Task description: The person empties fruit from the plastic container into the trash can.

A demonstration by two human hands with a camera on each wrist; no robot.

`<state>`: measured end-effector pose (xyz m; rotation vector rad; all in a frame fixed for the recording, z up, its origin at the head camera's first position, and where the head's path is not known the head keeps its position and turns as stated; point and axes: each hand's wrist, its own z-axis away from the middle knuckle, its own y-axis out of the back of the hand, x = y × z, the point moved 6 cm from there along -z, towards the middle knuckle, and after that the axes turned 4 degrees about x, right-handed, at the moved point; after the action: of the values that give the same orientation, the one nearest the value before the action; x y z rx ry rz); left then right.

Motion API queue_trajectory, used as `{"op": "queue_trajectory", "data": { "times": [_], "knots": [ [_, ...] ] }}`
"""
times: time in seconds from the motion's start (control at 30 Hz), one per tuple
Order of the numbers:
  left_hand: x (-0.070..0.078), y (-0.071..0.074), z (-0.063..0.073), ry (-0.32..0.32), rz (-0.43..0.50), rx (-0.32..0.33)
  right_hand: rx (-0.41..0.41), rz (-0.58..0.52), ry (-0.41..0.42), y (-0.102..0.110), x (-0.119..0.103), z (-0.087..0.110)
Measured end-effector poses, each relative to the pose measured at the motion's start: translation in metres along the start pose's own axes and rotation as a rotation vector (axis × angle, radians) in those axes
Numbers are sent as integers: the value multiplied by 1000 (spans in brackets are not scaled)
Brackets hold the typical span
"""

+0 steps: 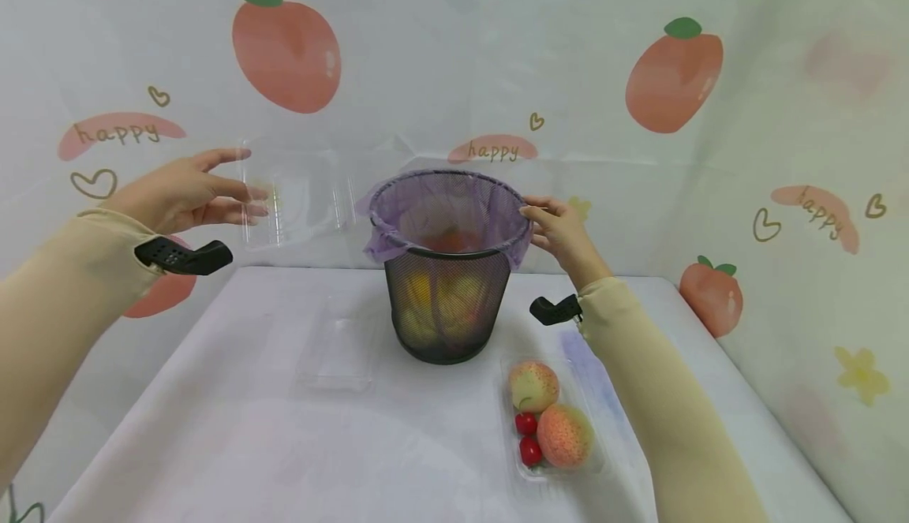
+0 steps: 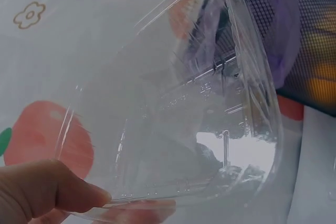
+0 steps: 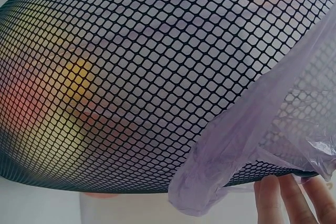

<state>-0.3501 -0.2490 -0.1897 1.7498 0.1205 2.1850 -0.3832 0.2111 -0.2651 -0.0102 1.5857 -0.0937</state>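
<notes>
Right side of the table [image 1: 213,460], there's a clear tray [image 1: 570,390] carrying two peaches [image 1: 565,436] and two red cherries [image 1: 526,424], the cherries sitting left of the nearer peach! Across to the left, another clear tray [image 1: 339,341] lies flat. And behind it all, the white backdrop [image 1: 440,50], sporting printed fruit [image 1: 287,56], hearts [image 1: 94,184] and "happy" lettering [image 1: 117,133]!

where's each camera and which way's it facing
Head: worn on head, looking forward and down at the mesh bin; left hand, right hand show.
Left wrist: worn there, looking at the held clear container; left hand shows.
Right wrist: worn there, looking at the bin; right fingers show.
Head and left wrist share that container.
</notes>
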Motion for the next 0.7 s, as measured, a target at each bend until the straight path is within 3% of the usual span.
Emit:
{"op": "queue_trajectory", "data": {
  "times": [0.37,0.7],
  "knots": [
    [-37,16,-3,34,4,-3,7,7,-4,1,1,0],
    [-79,24,-7,75,-74,-6,11,21,-3,0,1,-1]
  ]
}}
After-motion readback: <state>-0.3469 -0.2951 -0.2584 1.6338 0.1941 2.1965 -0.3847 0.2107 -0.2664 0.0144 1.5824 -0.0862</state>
